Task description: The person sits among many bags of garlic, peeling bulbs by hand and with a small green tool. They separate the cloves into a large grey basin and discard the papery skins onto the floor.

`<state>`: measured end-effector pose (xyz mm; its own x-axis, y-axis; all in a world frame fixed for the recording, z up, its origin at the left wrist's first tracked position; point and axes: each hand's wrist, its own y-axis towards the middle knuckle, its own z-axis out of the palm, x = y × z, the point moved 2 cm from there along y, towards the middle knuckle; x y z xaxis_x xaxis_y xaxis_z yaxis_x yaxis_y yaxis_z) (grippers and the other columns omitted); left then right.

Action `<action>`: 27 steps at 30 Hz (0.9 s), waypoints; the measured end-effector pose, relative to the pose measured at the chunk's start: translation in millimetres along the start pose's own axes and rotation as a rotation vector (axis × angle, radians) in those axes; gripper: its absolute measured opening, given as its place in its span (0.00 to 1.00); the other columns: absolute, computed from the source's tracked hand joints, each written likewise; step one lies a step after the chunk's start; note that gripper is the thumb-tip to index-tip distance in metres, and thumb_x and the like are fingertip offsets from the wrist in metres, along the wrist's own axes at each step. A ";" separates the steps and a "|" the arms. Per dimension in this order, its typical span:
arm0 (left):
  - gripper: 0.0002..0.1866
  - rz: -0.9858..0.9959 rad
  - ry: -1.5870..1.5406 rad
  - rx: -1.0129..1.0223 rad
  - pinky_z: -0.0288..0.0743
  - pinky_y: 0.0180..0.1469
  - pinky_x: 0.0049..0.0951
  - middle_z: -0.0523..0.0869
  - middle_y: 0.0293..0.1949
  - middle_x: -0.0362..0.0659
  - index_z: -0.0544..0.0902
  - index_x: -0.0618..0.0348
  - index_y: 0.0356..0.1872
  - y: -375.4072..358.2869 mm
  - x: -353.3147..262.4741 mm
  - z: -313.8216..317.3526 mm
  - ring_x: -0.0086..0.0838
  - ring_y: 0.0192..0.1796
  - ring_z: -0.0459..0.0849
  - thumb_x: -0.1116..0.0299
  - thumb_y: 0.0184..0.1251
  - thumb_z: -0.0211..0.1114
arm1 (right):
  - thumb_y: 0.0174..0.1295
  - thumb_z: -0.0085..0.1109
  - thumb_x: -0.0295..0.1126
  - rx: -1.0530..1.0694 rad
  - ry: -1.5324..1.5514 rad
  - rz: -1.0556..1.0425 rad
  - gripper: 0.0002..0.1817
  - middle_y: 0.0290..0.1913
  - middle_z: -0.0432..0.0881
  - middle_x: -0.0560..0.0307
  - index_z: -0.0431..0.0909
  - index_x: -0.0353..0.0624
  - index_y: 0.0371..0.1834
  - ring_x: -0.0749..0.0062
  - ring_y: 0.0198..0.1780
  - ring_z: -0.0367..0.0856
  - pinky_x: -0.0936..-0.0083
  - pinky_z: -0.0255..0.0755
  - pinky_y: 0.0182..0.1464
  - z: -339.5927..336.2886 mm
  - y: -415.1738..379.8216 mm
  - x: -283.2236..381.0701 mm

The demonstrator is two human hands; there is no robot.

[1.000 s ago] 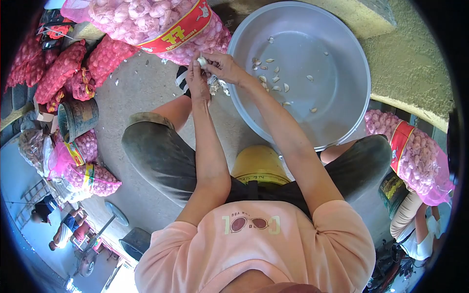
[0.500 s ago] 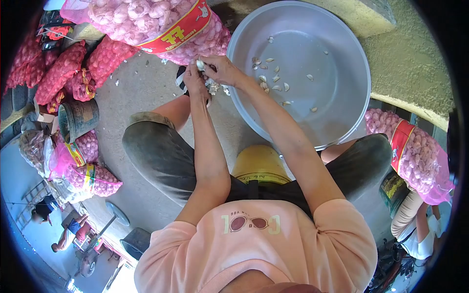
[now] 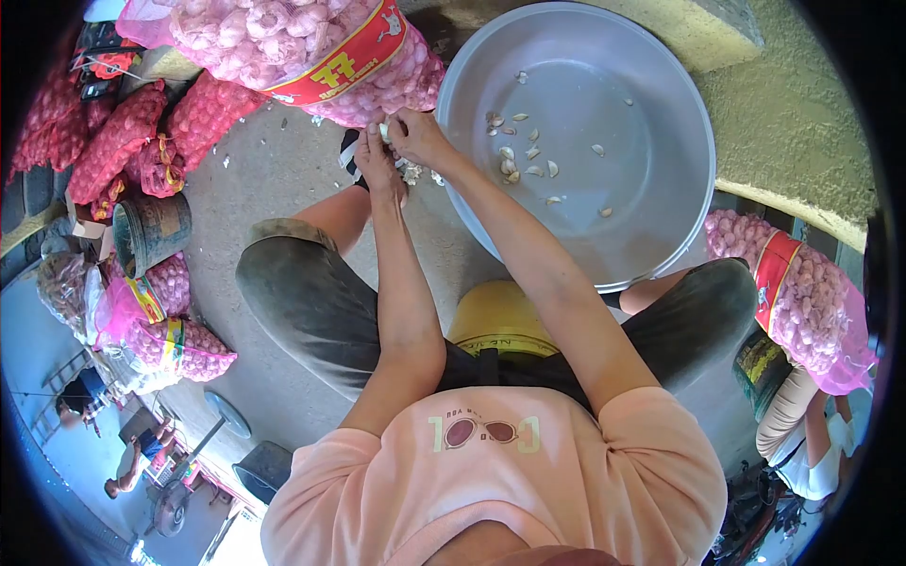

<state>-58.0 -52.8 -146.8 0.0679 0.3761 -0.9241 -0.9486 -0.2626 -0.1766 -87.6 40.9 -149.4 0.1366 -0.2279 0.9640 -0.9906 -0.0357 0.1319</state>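
Note:
My left hand (image 3: 377, 166) is closed on a pale piece of garlic (image 3: 384, 133), between the big garlic sack and the basin. Against it, the fingers of my right hand (image 3: 418, 140) are bent and pinch at the same garlic; their tips are partly hidden. To the right stands a wide grey basin (image 3: 651, 217) with several loose garlic cloves (image 3: 533, 151) scattered over its bottom. Just beyond my hands is a pink mesh sack of garlic (image 3: 274, 38) with a red label. White peel scraps (image 3: 412, 174) lie on the floor under my hands.
Red mesh sacks (image 3: 118, 137), a dark bucket (image 3: 151, 231) and more garlic sacks (image 3: 184, 349) are on the left. Another garlic sack (image 3: 812, 302) stands at right, near a seated person (image 3: 807, 443). A yellow bucket (image 3: 505, 316) is between my legs.
My right hand has shifted slightly, its fingers drawing a little away from the left hand's garlic. The cloves in the basin look the same.

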 end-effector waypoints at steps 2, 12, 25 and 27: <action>0.16 -0.004 0.039 -0.003 0.65 0.27 0.14 0.81 0.35 0.35 0.78 0.60 0.50 -1.1 -3.6 2.5 0.13 0.29 0.74 0.59 0.72 0.56 | 0.61 0.53 0.34 0.030 0.008 0.088 0.13 0.23 0.80 0.49 0.76 0.32 0.39 0.72 0.21 0.79 0.74 0.70 0.23 -3.7 2.8 1.5; 0.21 -0.140 0.014 0.029 0.73 0.36 0.21 0.82 0.45 0.40 0.75 0.62 0.56 -3.6 -5.8 -0.3 0.21 0.41 0.80 0.56 0.75 0.49 | 0.64 0.57 0.43 0.262 0.624 0.686 0.18 0.30 0.81 0.55 0.78 0.35 0.40 0.73 0.25 0.81 0.78 0.76 0.25 -8.9 2.2 -6.0; 0.18 -0.169 -0.008 0.140 0.73 0.38 0.21 0.82 0.42 0.40 0.73 0.59 0.56 6.7 -3.9 -4.8 0.23 0.42 0.81 0.59 0.73 0.54 | 0.68 0.54 0.37 0.193 0.588 0.398 0.13 0.28 0.80 0.64 0.80 0.38 0.43 0.85 0.29 0.75 0.83 0.71 0.31 -12.1 -13.1 1.0; 0.17 -0.105 -0.013 0.136 0.74 0.40 0.22 0.82 0.41 0.39 0.74 0.59 0.55 7.4 -1.6 -3.9 0.22 0.42 0.80 0.60 0.73 0.55 | 0.66 0.55 0.33 0.074 0.457 0.369 0.11 0.28 0.82 0.56 0.80 0.34 0.37 0.80 0.28 0.78 0.78 0.73 0.30 -9.6 -9.9 -0.8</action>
<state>-63.9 -58.8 -148.0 0.1659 0.4070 -0.8982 -0.9696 -0.0990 -0.2239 -77.9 50.7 -149.3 -0.2494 0.2038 0.9467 -0.9670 -0.1054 -0.2321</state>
